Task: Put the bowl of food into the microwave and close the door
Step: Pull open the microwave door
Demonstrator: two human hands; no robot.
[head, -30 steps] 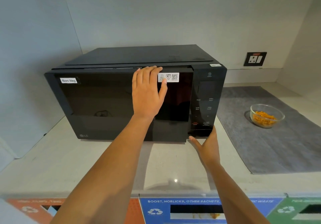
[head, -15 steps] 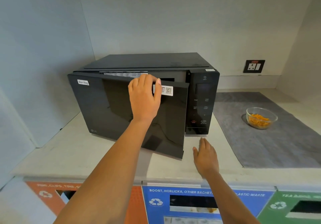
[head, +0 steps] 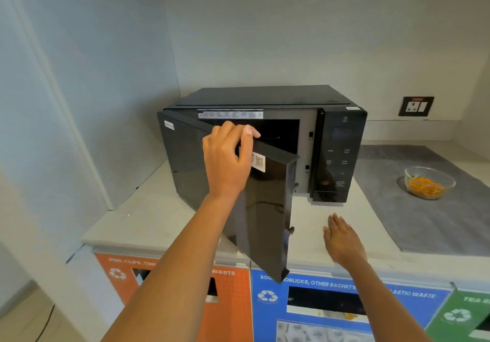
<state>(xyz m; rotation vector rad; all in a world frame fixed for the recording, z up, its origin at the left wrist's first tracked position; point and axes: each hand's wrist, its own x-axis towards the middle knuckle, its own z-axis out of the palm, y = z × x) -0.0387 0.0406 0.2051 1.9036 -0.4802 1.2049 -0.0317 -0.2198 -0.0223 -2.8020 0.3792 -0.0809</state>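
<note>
A black microwave point(head: 342, 140) stands on the white counter. Its door point(head: 265, 209) is hinged on the left and swung roughly half open toward me, showing the dark cavity. My left hand point(head: 228, 161) grips the door's top edge, fingers curled over it. My right hand point(head: 342, 240) hovers flat and empty above the counter, in front of the control panel. A clear glass bowl point(head: 429, 182) of orange food sits on a grey mat to the right of the microwave, well away from both hands.
The grey mat point(head: 437, 222) covers the counter's right side. A wall socket point(head: 416, 106) is behind it. Walls close in the alcove on the left and right. Below the counter edge are orange, blue and green recycling bin fronts point(head: 318, 307).
The door went from shut to about half open, pulled by my left hand on its top edge. My right hand drew back from the panel's lower edge to above the counter.
</note>
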